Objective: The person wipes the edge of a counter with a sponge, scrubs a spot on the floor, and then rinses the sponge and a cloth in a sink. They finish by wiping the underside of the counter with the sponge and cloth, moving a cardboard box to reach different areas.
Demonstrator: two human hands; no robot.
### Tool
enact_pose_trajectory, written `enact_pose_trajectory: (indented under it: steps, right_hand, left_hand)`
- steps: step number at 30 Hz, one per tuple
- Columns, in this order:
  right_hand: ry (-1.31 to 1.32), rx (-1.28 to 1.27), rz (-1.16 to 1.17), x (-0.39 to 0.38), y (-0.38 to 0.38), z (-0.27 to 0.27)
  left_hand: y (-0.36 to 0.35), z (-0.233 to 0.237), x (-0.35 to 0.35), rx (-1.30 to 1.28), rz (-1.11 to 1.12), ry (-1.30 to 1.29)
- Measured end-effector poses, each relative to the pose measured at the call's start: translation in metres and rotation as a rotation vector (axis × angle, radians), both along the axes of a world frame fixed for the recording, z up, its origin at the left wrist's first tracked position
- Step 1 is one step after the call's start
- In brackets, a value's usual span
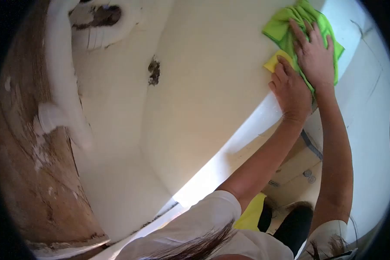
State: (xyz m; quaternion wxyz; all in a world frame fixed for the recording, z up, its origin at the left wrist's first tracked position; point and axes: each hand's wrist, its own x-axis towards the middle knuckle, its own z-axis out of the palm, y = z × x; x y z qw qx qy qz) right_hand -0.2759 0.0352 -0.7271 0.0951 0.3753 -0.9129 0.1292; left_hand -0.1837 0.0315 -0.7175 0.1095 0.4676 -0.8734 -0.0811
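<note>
A bright green cloth (286, 32) lies bunched over the white edge at the upper right. My right hand (314, 56) presses down on it, fingers somewhat spread and sunk into its folds. Just left of and below that, my left hand (292, 93) has its fingers bent over a small yellow piece (273, 62), a sponge or folded cloth. This yellow piece touches the green cloth's edge and rests at the rim of a large cream-white moulded surface (203, 95). Part of the yellow piece is hidden beneath the fingers.
A dark rough patch (154, 71) marks the cream surface. Along the left run brown, stained material (26, 117) and a white pipe-like ridge (60, 56). A dark-edged hole (106, 16) shows at the upper left. Below my arms is a tan, cardboard-like surface (292, 177); yellow fabric (251, 214) hangs near my legs.
</note>
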Motion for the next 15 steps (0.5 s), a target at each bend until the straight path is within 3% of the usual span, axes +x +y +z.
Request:
enact_pose_trajectory:
  steps: [3,4,5,6,7,8,9,10,11,12,15]
  right_hand:
    - [0.087,0.05,0.056,-0.002,0.0,-0.011]
    - [0.117,0.057,0.074,-0.004,0.0,-0.01]
    - [0.145,0.061,0.079,-0.005,0.002,-0.007]
    - [0.164,0.055,0.094,-0.003,0.002,0.0]
    - [0.117,0.077,0.208,0.001,0.005,0.007]
    - [0.068,0.099,0.319,0.005,0.008,0.013]
    - [0.021,0.124,0.425,0.008,0.009,0.017]
    - [0.029,0.115,0.425,0.013,0.007,0.017]
    - [0.013,0.096,0.591,0.024,0.003,0.016]
    - [-0.011,0.077,0.759,0.038,-0.004,0.014]
    - [-0.148,-0.069,0.872,0.087,-0.044,0.011]
  left_hand:
    - [-0.016,-0.003,0.013,0.016,-0.031,-0.053]
    - [-0.035,-0.027,0.032,-0.087,0.008,0.164]
    - [-0.055,-0.017,0.054,-0.094,0.106,0.079]
    - [-0.091,-0.027,0.083,-0.271,0.197,-0.075]
    - [-0.124,-0.035,0.116,-0.271,0.361,-0.266]
    - [-0.17,-0.049,0.165,-0.179,0.461,-0.089]
    - [-0.187,-0.02,0.184,-0.142,0.568,-0.054]
    - [-0.205,-0.013,0.207,-0.235,0.563,-0.176]
    - [-0.217,-0.014,0.222,-0.328,0.552,-0.299]
    - [-0.219,-0.014,0.224,-0.335,0.551,-0.299]
    - [-0.223,-0.013,0.229,-0.31,0.511,-0.295]
